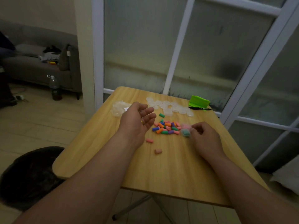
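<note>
Right hand point(203, 136) fingers pinch blurred clear case point(185, 133), green inside; left hand point(138, 120) fingers loose, open, covering bag point(119, 108) edge.

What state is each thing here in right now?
left hand: open, palm up, empty.
right hand: fingers pinching small clear case.
small clear case: held, green earplug inside.
earplug pile: loose on table.
black marker: lying flat.
bottle: upright, capped.

Small clear case point(185, 133), green contents, just beside earplug pile point(166, 126).
</note>
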A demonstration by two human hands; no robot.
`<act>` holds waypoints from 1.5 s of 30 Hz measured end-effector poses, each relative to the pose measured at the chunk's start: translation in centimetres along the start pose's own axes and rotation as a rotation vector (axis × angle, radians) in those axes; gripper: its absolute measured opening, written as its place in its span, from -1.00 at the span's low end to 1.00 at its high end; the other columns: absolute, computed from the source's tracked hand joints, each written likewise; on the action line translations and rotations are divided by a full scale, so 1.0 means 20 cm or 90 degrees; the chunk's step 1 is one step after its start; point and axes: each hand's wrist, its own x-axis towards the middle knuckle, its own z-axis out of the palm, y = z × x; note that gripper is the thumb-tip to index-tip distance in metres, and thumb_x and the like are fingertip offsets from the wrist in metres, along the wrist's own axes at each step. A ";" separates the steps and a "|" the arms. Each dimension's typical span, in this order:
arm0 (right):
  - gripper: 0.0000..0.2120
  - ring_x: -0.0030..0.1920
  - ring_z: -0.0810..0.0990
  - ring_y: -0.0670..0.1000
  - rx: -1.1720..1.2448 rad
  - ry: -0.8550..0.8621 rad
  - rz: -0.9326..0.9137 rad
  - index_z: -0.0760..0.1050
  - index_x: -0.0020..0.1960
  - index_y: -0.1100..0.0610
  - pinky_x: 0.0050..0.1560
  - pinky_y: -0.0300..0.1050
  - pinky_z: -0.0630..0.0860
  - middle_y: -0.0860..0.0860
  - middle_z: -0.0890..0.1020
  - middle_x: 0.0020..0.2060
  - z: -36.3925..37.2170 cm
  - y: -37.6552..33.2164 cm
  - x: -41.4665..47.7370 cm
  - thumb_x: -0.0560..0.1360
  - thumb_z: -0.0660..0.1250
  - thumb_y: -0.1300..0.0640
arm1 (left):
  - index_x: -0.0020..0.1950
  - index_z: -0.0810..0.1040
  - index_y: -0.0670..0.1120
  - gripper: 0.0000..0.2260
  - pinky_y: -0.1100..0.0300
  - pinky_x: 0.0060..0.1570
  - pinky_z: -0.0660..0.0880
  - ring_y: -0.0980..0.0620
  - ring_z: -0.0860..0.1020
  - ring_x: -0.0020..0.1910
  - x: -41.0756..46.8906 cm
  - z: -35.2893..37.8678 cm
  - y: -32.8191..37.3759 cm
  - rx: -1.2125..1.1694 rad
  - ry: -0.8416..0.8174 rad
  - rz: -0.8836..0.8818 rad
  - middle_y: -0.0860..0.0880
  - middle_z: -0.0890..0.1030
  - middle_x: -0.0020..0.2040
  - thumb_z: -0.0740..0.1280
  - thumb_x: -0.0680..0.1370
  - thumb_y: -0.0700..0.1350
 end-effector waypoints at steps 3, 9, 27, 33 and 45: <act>-0.92 0.00 0.59 -0.06 -0.020 -0.008 -0.028 0.61 0.12 -0.02 -0.01 -0.02 0.55 -0.09 0.65 -0.01 0.02 -0.04 0.09 0.64 0.38 0.06 | 0.16 0.60 -0.19 -0.80 0.16 -0.25 0.52 -0.02 0.61 -0.25 0.02 0.02 0.03 -0.007 -0.006 0.010 -0.12 0.72 -0.06 0.29 0.59 -0.16; -0.91 0.02 0.61 0.01 -0.089 -0.038 -0.075 0.62 0.10 0.01 -0.02 -0.07 0.48 -0.05 0.68 0.00 0.14 -0.13 0.33 0.61 0.39 0.11 | 0.26 0.60 -0.24 -0.72 0.16 -0.23 0.54 -0.02 0.60 -0.25 0.07 0.04 0.04 -0.017 -0.017 0.004 -0.13 0.71 -0.04 0.30 0.59 -0.17; -0.50 0.40 0.53 0.17 -0.496 -0.250 -0.116 0.48 0.52 -0.09 0.34 0.08 0.56 0.02 0.57 0.44 0.37 -0.23 0.75 0.58 0.32 0.00 | 0.23 0.60 -0.22 -0.75 0.11 -0.10 0.59 -0.06 0.61 -0.18 0.17 0.03 0.08 -0.048 -0.055 -0.025 -0.16 0.69 0.00 0.30 0.61 -0.14; -0.70 0.30 0.59 0.19 -0.498 -0.193 -0.137 0.60 0.31 0.00 0.21 0.08 0.61 0.11 0.65 0.26 0.36 -0.24 0.73 0.59 0.35 0.04 | 0.23 0.59 -0.23 -0.74 0.11 -0.10 0.60 -0.06 0.63 -0.16 0.16 0.01 0.08 -0.046 -0.047 -0.018 -0.16 0.71 0.03 0.30 0.62 -0.11; -0.53 0.37 0.57 0.17 -0.453 -0.228 -0.125 0.50 0.48 -0.01 0.28 0.02 0.56 0.10 0.59 0.40 0.30 -0.27 0.69 0.59 0.38 0.01 | 0.14 0.59 -0.20 -0.80 0.10 -0.10 0.59 -0.05 0.62 -0.19 0.12 0.05 0.04 -0.004 -0.049 -0.026 -0.15 0.70 -0.03 0.29 0.62 -0.12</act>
